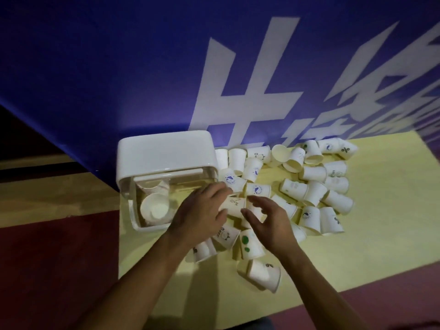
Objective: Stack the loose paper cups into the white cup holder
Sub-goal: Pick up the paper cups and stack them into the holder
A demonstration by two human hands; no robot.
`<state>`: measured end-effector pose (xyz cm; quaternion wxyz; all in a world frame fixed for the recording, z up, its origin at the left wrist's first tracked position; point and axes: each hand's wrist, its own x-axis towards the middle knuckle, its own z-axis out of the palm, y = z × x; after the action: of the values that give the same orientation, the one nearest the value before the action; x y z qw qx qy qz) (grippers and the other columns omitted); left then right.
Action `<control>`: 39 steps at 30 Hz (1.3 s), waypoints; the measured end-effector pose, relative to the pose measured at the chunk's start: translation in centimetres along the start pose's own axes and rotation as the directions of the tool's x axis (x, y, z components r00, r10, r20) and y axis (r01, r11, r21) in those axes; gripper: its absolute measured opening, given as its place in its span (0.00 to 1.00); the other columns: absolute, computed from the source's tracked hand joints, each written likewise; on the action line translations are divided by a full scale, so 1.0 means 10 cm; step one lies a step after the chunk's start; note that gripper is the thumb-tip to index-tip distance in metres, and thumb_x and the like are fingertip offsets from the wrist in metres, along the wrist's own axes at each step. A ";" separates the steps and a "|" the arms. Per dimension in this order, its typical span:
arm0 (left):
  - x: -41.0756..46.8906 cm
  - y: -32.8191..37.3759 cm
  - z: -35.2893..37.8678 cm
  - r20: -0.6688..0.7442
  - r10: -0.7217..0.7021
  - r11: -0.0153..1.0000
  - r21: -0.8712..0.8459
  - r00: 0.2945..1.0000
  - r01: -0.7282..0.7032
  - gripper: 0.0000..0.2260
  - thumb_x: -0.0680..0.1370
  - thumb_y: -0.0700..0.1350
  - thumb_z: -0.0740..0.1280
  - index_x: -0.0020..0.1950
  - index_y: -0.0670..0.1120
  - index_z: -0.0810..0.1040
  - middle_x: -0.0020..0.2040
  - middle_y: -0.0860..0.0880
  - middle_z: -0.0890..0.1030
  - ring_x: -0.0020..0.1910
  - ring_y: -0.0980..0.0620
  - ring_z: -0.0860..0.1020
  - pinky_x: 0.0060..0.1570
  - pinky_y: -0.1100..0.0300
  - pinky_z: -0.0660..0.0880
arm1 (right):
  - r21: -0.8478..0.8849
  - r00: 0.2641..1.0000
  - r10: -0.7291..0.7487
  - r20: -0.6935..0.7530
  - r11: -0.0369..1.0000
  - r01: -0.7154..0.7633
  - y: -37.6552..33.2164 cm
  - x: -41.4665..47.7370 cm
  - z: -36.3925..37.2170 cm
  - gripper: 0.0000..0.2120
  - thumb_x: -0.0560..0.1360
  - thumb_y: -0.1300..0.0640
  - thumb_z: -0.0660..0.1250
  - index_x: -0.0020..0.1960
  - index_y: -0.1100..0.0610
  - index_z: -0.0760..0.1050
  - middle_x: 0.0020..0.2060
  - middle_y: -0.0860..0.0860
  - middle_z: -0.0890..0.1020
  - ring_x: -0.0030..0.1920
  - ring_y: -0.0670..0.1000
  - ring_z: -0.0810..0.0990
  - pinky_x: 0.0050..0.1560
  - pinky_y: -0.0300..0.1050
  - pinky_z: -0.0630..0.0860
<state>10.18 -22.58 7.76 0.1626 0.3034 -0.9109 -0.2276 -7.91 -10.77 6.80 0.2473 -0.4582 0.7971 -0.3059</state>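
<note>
Paper cup (234, 205) with a small dark mark on its side is grasped in the left grip (200, 210), fingers over its far side and thumb curled under its near side, the cup tipped sideways. The right grip (269, 222) is released, its fingers spread and lightly bent just right of that cup; whether they touch it cannot be told.

Left of both hands lies the white cup holder (166, 151), its opaque white part toward the far side and its clear part toward the near side. Inside the clear part sit two lots of nested cups (154, 209), one nearer and one farther.

Around and right of the hands the loose paper cups (314, 186) are scattered on a yellow surface (381, 222), most lying on their sides, some touching or overlapping. Below the right wrist lies a green-dotted cup (250, 244), and nearest of all is a cup marked % (264, 275).

Behind the pile on the far side rises a blue banner (119, 67) with large white characters. A dark red area (47, 258) borders the yellow surface on the left.
</note>
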 end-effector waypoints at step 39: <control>1.64 1.42 1.46 0.159 -0.466 0.691 -0.550 0.870 0.470 0.28 0.69 0.52 0.80 0.64 0.58 0.70 0.56 0.64 0.78 0.55 0.61 0.77 0.47 0.74 0.72 | -0.065 0.937 0.340 0.085 0.940 -0.335 3.70 0.85 -1.97 0.36 0.66 0.53 0.82 0.69 0.52 0.70 0.55 0.47 0.79 0.53 0.54 0.80 0.48 0.44 0.71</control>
<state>-15.50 -18.14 5.36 0.1795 0.4613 -0.6925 -0.5248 -46.57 1.39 -6.99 0.3221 -0.3348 0.8585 -0.2171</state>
